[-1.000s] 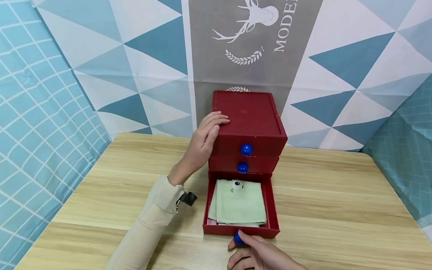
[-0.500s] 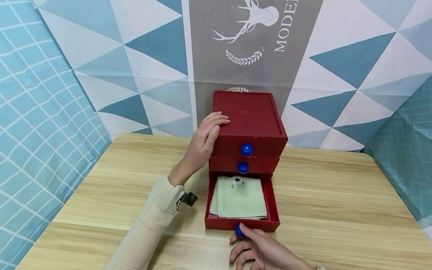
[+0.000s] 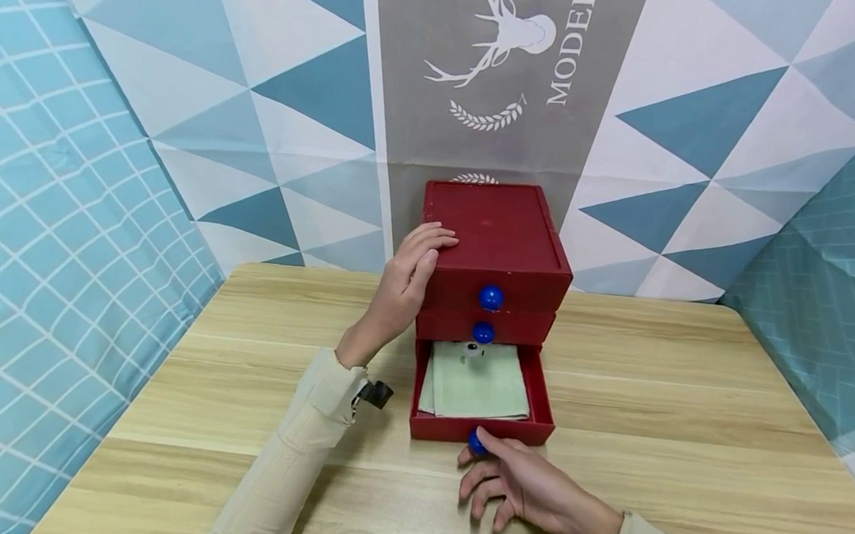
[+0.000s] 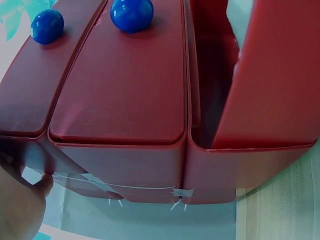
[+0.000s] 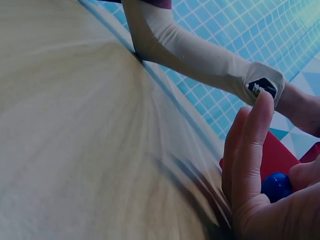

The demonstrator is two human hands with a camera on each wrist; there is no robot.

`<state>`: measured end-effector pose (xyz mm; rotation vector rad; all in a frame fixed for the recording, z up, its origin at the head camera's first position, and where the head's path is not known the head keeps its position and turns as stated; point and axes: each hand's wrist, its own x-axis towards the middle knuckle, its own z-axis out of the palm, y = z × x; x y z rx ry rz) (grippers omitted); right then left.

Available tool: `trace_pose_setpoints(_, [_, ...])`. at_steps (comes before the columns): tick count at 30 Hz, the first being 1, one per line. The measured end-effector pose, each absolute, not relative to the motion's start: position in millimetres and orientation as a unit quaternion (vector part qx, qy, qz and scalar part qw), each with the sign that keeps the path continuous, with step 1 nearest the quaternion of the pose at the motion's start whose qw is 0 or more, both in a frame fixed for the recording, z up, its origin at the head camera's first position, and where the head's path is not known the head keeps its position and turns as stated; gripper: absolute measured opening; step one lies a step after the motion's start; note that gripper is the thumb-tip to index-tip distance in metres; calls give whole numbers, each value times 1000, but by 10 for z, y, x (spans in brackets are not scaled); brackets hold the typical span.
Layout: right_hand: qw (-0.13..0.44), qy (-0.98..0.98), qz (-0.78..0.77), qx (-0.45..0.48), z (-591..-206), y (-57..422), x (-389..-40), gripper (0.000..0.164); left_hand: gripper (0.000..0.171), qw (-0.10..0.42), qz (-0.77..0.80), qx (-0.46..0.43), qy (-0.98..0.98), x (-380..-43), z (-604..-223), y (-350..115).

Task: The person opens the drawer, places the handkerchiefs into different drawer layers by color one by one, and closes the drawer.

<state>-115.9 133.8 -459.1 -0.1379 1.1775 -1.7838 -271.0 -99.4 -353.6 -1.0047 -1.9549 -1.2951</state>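
A red three-drawer cabinet (image 3: 486, 226) stands on the table, its bottom drawer (image 3: 544, 403) partly pulled out. Inside that drawer lies a folded pale green cloth (image 3: 479, 386) with a small eye-like design at its back edge. My left hand (image 3: 404, 278) rests on the cabinet's top left edge, fingers lying over the top; part of it also shows in the left wrist view. With thumb and forefinger my right hand (image 3: 524, 485) pinches the bottom drawer's blue knob (image 3: 478, 443), the other fingers spread below. In the right wrist view, this knob (image 5: 276, 187) shows between thumb and fingers.
Two upper drawers, each with a blue knob (image 3: 491, 297), are closed. The wooden table (image 3: 683, 450) extends to both sides of the cabinet. Patterned wall sheets (image 3: 297, 109) hang behind and at the sides. Tape (image 4: 183, 192) shows on the cabinet's side.
My right hand has pushed the bottom drawer inward, away from me, so less of the cloth shows. The left hand stays on the cabinet's top left edge.
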Motion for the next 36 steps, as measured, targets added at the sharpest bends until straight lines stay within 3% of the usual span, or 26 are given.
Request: trace_pose_setpoints(36, [412,569,-709,-53,-4580,1304,-1569,63,38,291,-469,-369,-748,-2720,-3553,-1009])
